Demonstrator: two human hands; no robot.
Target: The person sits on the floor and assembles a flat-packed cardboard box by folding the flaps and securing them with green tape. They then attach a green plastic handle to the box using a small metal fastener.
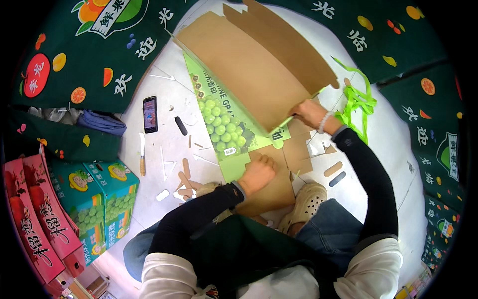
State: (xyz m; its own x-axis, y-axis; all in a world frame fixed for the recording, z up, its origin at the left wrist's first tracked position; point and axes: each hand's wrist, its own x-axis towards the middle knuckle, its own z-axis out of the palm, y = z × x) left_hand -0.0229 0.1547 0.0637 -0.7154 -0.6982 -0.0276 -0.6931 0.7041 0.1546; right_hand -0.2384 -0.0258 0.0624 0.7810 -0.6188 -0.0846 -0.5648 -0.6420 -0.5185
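Observation:
A large cardboard fruit box (249,65) lies partly unfolded before me, its plain brown inside facing up and its far flaps raised. Green grapes are printed on its green outer panel (221,124), beside the brown part. My right hand (309,114) is closed on the box's near right edge, fingertips hidden behind the cardboard. My left hand (259,174) rests with curled fingers on a brown flap (276,192) close to my feet. Whatever those fingers may hold is hidden.
A phone (150,114) and a wooden-handled knife (142,154) lie at left. Cut-out cardboard scraps (185,182) litter the pale floor. Bright green strapping (357,99) is tangled at right. Grape cartons (102,199) and red boxes (42,219) stand at lower left. Dark green printed cloths hang around.

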